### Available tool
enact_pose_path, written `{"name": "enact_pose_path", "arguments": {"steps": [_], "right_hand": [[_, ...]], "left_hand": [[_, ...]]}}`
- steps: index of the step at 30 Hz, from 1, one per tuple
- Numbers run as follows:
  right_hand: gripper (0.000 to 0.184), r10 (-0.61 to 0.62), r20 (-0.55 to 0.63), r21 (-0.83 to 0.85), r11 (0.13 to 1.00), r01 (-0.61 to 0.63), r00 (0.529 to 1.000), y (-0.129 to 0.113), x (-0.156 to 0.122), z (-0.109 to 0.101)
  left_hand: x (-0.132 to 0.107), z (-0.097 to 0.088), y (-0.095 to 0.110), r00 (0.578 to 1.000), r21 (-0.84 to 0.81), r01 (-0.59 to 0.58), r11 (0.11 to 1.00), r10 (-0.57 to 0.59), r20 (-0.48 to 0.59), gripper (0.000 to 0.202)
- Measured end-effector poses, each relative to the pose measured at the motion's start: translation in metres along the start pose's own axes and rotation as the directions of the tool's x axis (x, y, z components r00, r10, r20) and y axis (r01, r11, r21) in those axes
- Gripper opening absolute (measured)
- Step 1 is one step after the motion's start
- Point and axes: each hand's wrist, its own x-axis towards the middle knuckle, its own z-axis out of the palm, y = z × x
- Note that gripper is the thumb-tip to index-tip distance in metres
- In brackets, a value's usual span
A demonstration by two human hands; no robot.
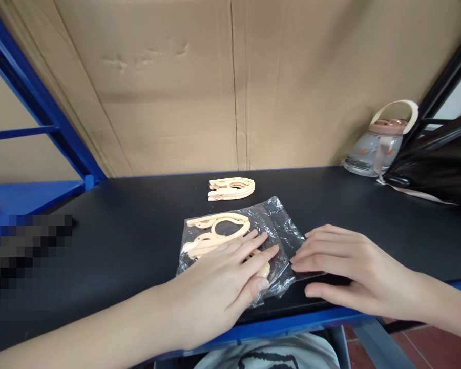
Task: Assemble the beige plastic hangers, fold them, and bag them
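Observation:
A clear plastic bag (276,220) lies flat on the black tabletop, with cream plastic pieces (230,225) inside that look like folding clothes hangers. Across the bag rests my left hand (230,277), palm down and fingers spread, covering part of the pieces. My right hand (341,261) is at the bag's right side, its fingers stretched out and the tips touching the loose plastic edge; the thumb stands apart from the fingers. Behind the bag, a small stack of similar folded cream hangers (232,188) lies on the table, touched by neither hand.
A clear water bottle (380,143) with a pinkish lid and carry loop stands at the back right beside a shiny black bag (441,159). Cardboard (169,92) walls off the back. Blue metal frame bars (57,102) rise at the left. The left edge is partly pixelated.

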Motion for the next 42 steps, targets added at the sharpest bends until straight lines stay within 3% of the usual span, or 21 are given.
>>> {"name": "enact_pose_path", "arguments": {"steps": [4,7,12,14,17,20,22,25,35,42], "right_hand": [[0.037,-0.050,0.091,0.100,0.994,0.041,0.995,0.003,0.002,-0.007],[0.042,-0.065,0.111,0.185,0.982,0.044,0.992,0.009,0.006,-0.016],[0.028,-0.008,0.197,0.253,0.967,-0.043,0.980,0.016,0.016,-0.024],[0.022,0.012,0.227,0.234,0.970,-0.066,0.974,0.016,0.019,-0.022],[0.018,0.024,0.201,0.198,0.978,-0.065,0.979,0.012,0.018,-0.016],[0.011,0.008,0.151,0.142,0.989,-0.030,0.989,0.004,0.012,-0.009],[0.011,-0.014,0.103,0.080,0.997,0.005,0.995,-0.001,0.007,-0.005],[0.016,-0.041,0.042,-0.036,0.998,0.042,0.998,-0.008,0.000,0.002],[0.014,-0.101,-0.126,-0.189,0.979,0.076,0.987,-0.009,-0.013,0.016],[0.015,-0.163,-0.142,-0.247,0.961,0.124,0.976,-0.014,-0.012,0.013]], "left_hand": [[0.003,-0.009,-0.005,0.999,-0.061,0.007,0.998,-0.009,-0.035,0.047],[0.008,-0.023,-0.018,0.991,-0.093,0.033,0.995,-0.045,-0.129,0.046],[0.019,-0.045,-0.051,0.926,-0.131,0.047,0.990,-0.092,-0.366,0.036],[0.020,-0.049,-0.058,0.903,-0.142,0.060,0.988,-0.115,-0.413,0.031],[0.016,-0.045,-0.050,0.921,-0.123,0.053,0.991,-0.096,-0.378,0.030],[0.009,-0.032,-0.023,0.954,-0.002,-0.062,0.998,0.059,-0.293,0.021],[0.004,-0.022,-0.003,0.972,0.117,-0.134,0.984,0.154,-0.176,0.022],[0.001,-0.007,0.014,0.973,0.264,-0.174,0.949,0.207,-0.101,0.022],[-0.003,0.003,0.015,0.967,0.381,-0.171,0.909,0.229,-0.113,0.020],[-0.005,0.008,0.011,0.962,0.411,-0.163,0.897,0.237,-0.135,0.021]]}}
